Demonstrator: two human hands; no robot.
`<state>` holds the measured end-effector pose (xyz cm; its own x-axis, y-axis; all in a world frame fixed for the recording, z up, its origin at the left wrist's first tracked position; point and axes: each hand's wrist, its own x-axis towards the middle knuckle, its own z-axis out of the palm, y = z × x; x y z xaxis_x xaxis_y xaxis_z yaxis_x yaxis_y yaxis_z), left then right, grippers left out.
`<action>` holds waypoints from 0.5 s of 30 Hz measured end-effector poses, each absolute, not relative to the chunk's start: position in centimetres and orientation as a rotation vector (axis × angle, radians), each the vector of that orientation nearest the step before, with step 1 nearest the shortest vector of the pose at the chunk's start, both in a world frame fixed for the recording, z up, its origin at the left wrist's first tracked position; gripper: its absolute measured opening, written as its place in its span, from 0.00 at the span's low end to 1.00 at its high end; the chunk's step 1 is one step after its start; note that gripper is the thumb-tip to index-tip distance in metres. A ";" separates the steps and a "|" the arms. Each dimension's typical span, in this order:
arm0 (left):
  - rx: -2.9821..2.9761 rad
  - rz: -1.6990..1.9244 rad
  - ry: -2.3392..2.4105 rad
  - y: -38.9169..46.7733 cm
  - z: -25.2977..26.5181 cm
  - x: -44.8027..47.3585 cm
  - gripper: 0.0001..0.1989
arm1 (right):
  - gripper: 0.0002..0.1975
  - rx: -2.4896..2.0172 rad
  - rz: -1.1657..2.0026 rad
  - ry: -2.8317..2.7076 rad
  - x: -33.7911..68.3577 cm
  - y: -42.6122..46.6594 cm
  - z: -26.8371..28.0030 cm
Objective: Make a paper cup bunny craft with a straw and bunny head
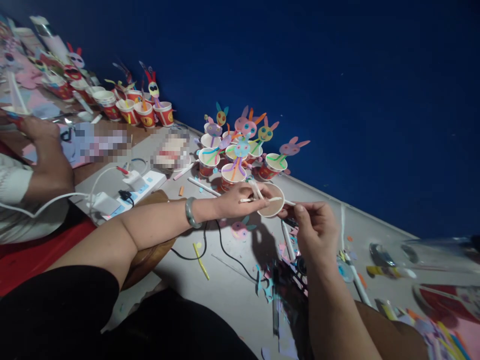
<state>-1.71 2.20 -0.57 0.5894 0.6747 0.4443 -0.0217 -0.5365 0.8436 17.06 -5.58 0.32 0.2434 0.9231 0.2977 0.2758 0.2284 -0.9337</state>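
The person is holding a paper cup [276,209] in front of the body, tilted so that its open mouth is showing, with the table [228,300] lying below. The left hand [245,197] is closing narrowly at the cup's near-left rim, and pale straws [256,189] are sitting among its fingers. The right hand [317,227] is pinching a white stick [290,203] between thumb and forefinger, its end meeting the cup's right side. Whether the stick is passing through the wall or only touching it, the view is not making clear.

For good work here, the left fingers would best be bracing the rim lightly, since thin paper is likely to be buckling under a hard squeeze. The right fingers would best be gripping close to the cup, pushing straight along the stick so that it is not bending. Keeping the mouth facing the eyes would be helping with aim.

Cups with paper rabbits [242,147] are standing just beyond the left hand, so small, controlled movements would be safer.
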 end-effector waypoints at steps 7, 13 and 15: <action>1.665 0.970 0.629 2.5 -0.2 -1.6 0.10 | 0.14 -1.195 0.559 -1.156 16.6 -5.4 -0.2; 1.601 0.924 0.672 2.6 -0.2 -1.4 0.05 | 0.13 -1.130 0.541 -1.096 16.4 -5.6 -0.3; 1.632 0.899 0.659 2.3 -0.1 -1.4 0.05 | 0.13 -1.126 0.596 -1.085 16.4 -5.5 -0.5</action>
<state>-1.37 2.34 -0.07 0.5565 0.8018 0.2178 -0.0344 -0.2397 0.9702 16.37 -5.47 -0.49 0.3966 0.8353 0.3808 0.1265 0.3612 -0.9239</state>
